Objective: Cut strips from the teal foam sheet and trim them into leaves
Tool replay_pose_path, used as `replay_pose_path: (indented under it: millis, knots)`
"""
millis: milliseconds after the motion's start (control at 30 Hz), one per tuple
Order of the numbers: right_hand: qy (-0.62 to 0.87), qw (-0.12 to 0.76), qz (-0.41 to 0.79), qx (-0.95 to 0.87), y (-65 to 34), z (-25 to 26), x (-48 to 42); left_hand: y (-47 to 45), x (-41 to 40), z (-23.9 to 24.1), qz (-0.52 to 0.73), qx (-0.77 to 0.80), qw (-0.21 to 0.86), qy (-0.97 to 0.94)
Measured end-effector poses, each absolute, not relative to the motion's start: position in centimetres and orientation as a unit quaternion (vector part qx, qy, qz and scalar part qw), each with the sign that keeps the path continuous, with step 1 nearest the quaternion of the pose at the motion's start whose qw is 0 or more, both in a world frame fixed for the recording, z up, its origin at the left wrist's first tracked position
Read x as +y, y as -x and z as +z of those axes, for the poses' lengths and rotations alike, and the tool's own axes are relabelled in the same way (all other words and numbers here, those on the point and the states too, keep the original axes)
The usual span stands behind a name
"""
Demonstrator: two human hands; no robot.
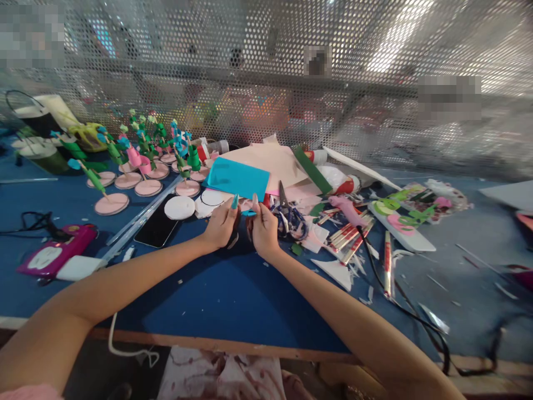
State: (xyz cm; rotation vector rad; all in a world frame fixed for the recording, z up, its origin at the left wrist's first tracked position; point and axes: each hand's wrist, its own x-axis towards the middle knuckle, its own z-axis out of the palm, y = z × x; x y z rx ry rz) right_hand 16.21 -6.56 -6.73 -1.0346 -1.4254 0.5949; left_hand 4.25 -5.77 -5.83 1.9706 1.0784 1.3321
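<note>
- Blue worktop (200,305): perforated metal panel (258,72) behind.
- Forearms (144,275): extended forward, converging.
- Left hand (220,225): fingers curled, thumb raised; grip cannot be confirmed.
- Right hand (265,228): thumb raised, pinching small blue piece (249,213).
- Piece location: between both hands, near blue sheet (239,176).

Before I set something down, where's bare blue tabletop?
Between your forearms, from your left hand and right hand to the brown table edge, tiny white scraps aside. Crowded: right, around the pink glue gun and blue-handled scissors; left, among round pink bases.
</note>
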Motion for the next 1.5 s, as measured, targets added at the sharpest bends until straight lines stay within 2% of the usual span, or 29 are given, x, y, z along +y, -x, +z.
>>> replay_pose_path:
  millis: [133,433,700,900,1267,1500]
  knots:
    - [0.421,0.599,0.23,-0.641,-16.28,-6.7,-6.34,-4.29,-5.84,-5.38,0.48,0.354,0.266,-0.757]
    - [0.42,0.58,0.21,-0.666,-16.61,-6.79,-6.75,-4.22,-6.15,-5.36,0.492,0.399,0.29,-0.718]
    - [0.437,0.6,0.247,-0.623,-16.28,-6.58,-6.93,-4.48,-6.01,-5.87,0.504,0.388,0.314,-0.705]
    - [0.419,0.623,0.25,-0.611,-15.82,-6.89,-6.95,-4.74,-6.08,-5.85,0.514,0.398,0.306,-0.695]
    - [0.437,0.612,0.257,-0.607,-15.77,-7.09,-7.13,-4.71,-6.38,-5.77,0.519,0.397,0.282,-0.702]
    - [0.45,0.614,0.204,-0.615,-15.73,-6.95,-7.3,-4.8,-6.54,-6.01,0.517,0.401,0.279,-0.703]
